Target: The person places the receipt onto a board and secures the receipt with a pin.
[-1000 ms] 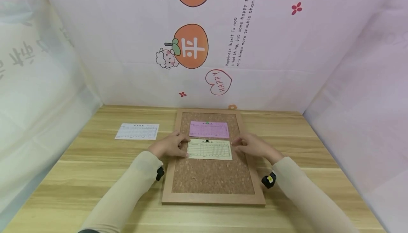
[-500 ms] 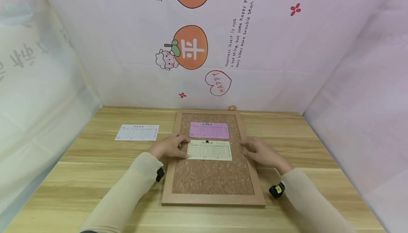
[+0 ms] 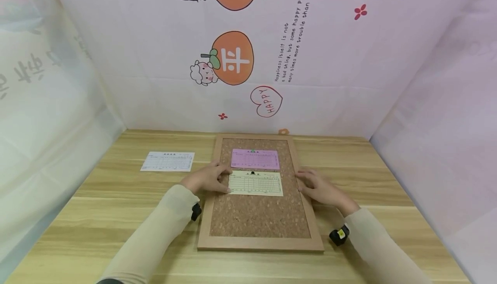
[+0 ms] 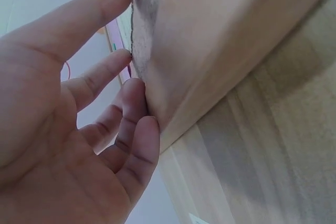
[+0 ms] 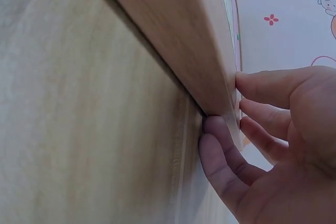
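On a wood-framed cork board (image 3: 260,219) lies a pale yellow form slip (image 3: 256,183) with a black pushpin (image 3: 253,172) at its top edge. Just above it is a pink form slip (image 3: 255,159), with a green pushpin (image 3: 253,150) in it. My left hand (image 3: 206,178) rests over the board's left frame, thumb and index fingertip touching the yellow slip's left edge. Spread and slightly bent, the fingers of my right hand (image 3: 320,187) rest on the right frame, apart from the slip. In the right wrist view, two fingers (image 5: 220,166) lie against the frame's outer side.
A white form slip (image 3: 168,161) lies on the wooden table (image 3: 105,215), left of the board. White printed sheeting (image 3: 326,59) stands behind the table and along both sides.
My right hand has moved right, from beside the yellow slip's right edge out to the board's frame. The left hand and the slips have stayed in place.
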Action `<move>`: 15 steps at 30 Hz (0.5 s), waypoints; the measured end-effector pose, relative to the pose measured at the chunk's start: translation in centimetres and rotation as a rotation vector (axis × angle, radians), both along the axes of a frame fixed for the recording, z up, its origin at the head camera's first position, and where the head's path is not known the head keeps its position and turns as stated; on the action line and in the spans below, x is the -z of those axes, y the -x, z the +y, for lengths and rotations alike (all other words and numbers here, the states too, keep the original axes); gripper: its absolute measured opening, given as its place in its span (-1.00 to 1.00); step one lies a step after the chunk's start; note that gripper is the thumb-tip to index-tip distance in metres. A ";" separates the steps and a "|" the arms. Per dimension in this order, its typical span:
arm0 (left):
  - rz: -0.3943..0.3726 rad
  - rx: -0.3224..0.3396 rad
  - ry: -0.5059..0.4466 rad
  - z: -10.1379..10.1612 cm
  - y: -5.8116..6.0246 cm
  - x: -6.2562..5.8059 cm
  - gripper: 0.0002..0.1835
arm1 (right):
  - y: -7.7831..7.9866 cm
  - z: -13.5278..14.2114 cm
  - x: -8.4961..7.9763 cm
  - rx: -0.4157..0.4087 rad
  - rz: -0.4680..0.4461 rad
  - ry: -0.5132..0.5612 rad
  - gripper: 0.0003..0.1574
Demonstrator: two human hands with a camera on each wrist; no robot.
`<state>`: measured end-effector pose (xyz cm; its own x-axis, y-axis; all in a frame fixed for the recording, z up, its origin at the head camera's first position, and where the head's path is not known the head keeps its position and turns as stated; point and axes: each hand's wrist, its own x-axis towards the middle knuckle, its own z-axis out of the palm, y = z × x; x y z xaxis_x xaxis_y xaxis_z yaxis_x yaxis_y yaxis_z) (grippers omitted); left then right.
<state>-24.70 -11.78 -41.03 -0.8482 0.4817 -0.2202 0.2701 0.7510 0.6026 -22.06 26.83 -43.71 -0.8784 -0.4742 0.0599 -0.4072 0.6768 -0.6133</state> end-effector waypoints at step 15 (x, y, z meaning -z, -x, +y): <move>-0.031 0.087 -0.181 -1.7 0.8 0.2 -0.27 | 0.0 0.2 0.1 -0.010 -0.073 0.050 -0.36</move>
<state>-25.47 -13.49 -41.26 -0.7956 0.5873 -0.1487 0.3087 0.6042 0.7346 -22.06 27.05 -43.85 -0.8766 -0.4808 0.0197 -0.3665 0.6407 -0.6746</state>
